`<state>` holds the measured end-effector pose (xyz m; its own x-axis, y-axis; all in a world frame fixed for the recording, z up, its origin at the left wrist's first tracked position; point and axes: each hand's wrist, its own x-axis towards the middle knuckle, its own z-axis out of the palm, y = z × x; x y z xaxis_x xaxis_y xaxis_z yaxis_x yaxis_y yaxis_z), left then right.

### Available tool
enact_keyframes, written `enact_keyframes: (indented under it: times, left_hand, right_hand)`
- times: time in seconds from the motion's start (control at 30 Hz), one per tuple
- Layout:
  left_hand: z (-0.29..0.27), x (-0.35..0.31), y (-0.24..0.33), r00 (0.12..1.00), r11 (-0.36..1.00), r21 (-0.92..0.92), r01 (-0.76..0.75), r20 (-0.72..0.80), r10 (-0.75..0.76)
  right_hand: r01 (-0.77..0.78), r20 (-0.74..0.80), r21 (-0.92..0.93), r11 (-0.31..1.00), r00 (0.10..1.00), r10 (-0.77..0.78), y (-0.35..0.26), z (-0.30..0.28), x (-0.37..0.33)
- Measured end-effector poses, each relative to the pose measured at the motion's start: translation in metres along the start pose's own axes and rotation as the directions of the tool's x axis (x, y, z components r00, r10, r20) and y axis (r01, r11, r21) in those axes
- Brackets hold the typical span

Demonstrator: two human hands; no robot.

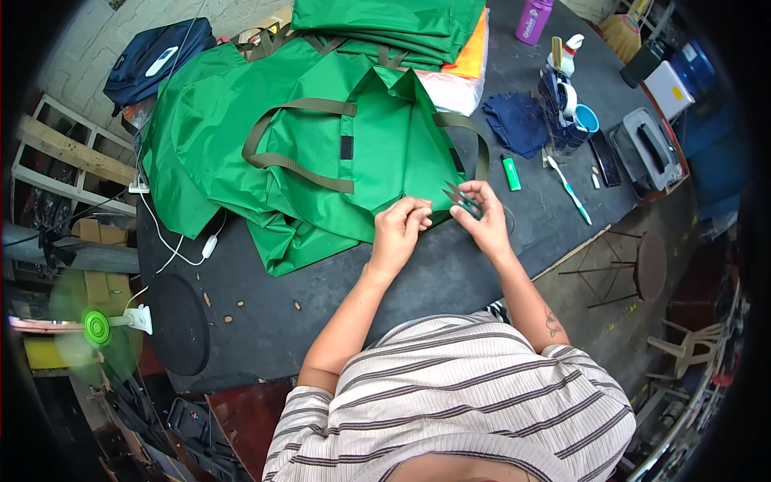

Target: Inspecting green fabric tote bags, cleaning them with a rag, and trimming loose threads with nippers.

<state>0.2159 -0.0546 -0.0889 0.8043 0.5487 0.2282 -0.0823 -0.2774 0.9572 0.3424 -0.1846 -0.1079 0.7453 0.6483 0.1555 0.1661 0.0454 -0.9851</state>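
Observation:
A green fabric bag (pixel 385 153) with olive webbing handles (pixel 309 178) lies spread on the dark table before me, its opening turned toward the right. My left hand (pixel 398 233) is closed in a pinch on the near edge of the bag. In my right hand (pixel 487 221) is a pair of small thread snips (pixel 466 202) with dark green grips, their pointed blades aimed up and left, close to the bag's near right corner. A black patch (pixel 346 148) sits on the bag between the ends of one handle.
Folded green bags (pixel 393 32) are stacked at the back. To the right are a green lighter (pixel 511 173), a toothbrush (pixel 569 190), a navy cloth (pixel 516 124) and a caddy (pixel 560 112). A fan (pixel 96 328) stands by the left edge; a white cord (pixel 165 241) runs nearby.

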Motion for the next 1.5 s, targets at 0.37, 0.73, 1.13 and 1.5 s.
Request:
enact_keyframes:
  times: [0.37, 0.73, 1.13, 1.5]
  left_hand:
    - [-0.005, 0.006, 0.0, 0.998, 0.998, -0.028, 0.056, -0.041, -0.057]
    - [-0.004, 0.004, 0.011, 0.99, 0.993, 0.09, -0.081, -0.108, 0.091]
    - [0.011, -0.013, 0.036, 0.832, 0.816, 0.163, -0.554, 0.104, 0.544]
    - [-0.036, 0.072, 0.022, 0.938, 0.974, 0.01, 0.228, 0.267, -0.223]
  right_hand:
    - [0.343, 0.108, -0.706, 0.62, 0.917, -0.384, -0.054, 0.008, -0.002]
    - [0.275, -0.1, -0.472, 0.837, 0.927, -0.361, -0.029, -0.004, 0.007]
    - [-0.195, -0.285, -0.937, 0.289, 0.906, -0.314, 0.051, -0.1, 0.057]
    - [0.132, -0.034, -0.402, 0.906, 0.987, -0.159, -0.042, -0.03, 0.051]
